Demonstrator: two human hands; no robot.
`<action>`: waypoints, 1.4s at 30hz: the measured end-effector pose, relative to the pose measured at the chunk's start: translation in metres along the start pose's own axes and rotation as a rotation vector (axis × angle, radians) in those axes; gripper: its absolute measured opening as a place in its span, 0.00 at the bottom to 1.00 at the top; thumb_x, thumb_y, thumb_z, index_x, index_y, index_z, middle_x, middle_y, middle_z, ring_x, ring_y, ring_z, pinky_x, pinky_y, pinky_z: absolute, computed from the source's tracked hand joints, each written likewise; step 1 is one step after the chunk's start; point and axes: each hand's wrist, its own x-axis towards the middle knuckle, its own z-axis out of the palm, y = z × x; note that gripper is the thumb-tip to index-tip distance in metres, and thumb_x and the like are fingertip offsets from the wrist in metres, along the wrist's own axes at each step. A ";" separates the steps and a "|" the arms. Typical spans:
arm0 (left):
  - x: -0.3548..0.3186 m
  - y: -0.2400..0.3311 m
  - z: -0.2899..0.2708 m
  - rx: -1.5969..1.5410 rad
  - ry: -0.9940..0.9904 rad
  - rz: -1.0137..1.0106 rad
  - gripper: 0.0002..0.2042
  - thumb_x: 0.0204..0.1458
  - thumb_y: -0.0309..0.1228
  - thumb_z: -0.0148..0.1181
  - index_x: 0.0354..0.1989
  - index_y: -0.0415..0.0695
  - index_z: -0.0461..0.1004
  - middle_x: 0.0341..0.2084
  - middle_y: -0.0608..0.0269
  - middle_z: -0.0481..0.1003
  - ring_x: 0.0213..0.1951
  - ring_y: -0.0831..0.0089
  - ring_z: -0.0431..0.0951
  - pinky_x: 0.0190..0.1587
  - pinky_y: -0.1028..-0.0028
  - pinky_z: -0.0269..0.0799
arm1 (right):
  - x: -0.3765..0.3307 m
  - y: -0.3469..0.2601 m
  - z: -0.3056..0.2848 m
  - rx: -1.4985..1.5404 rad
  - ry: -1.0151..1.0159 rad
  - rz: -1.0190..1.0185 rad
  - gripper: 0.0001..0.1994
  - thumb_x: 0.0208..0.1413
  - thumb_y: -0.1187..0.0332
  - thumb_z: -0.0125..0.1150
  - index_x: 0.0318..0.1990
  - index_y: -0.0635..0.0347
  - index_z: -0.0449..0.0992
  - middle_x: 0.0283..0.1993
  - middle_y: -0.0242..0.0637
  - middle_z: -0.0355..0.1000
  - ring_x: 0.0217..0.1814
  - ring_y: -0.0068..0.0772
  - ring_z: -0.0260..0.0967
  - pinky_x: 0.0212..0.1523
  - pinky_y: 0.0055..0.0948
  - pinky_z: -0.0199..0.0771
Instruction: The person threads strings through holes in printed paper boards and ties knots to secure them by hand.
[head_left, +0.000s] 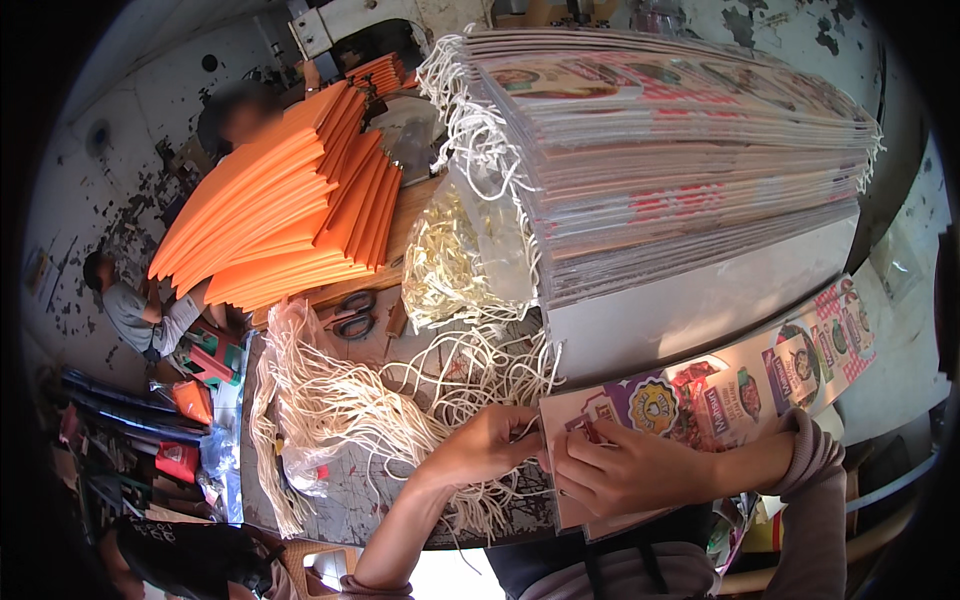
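A flat printed paper bag [720, 395] with colourful pictures lies across the table's near edge. My right hand [625, 465] rests on its left end, fingers pinching at the bag's top edge. My left hand [490, 445] meets it there, holding a white cord [520, 432] against the same edge. A loose heap of white cords [360, 400] spreads over the table just left of my hands.
A tall stack of finished printed bags [680, 150] with cord handles stands behind. Orange flat bags [290, 200] are piled at the left, scissors [352, 315] below them, a clear sack of cords [455, 260] between. A person [135, 310] crouches on the floor at left.
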 end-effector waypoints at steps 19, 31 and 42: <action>-0.008 0.000 -0.006 -0.217 -0.132 0.054 0.12 0.49 0.21 0.56 0.43 0.33 0.71 0.32 0.64 0.75 0.32 0.83 0.70 0.33 0.83 0.66 | -0.002 0.009 -0.006 0.158 0.232 0.088 0.10 0.40 0.66 0.56 0.32 0.59 0.72 0.32 0.32 0.65 0.34 0.25 0.62 0.29 0.22 0.65; -0.012 0.010 -0.005 -0.285 -0.116 0.052 0.07 0.49 0.18 0.54 0.37 0.35 0.71 0.30 0.64 0.73 0.35 0.82 0.71 0.39 0.80 0.67 | 0.000 0.013 -0.012 0.104 0.311 0.105 0.12 0.37 0.66 0.57 0.32 0.58 0.72 0.33 0.30 0.65 0.31 0.22 0.63 0.28 0.21 0.65; -0.007 -0.008 0.002 -0.347 -0.094 0.163 0.14 0.47 0.17 0.56 0.44 0.34 0.69 0.36 0.62 0.73 0.38 0.79 0.71 0.43 0.78 0.68 | -0.001 0.016 -0.009 0.328 0.381 0.146 0.16 0.38 0.64 0.59 0.34 0.63 0.71 0.34 0.31 0.65 0.32 0.24 0.64 0.32 0.25 0.66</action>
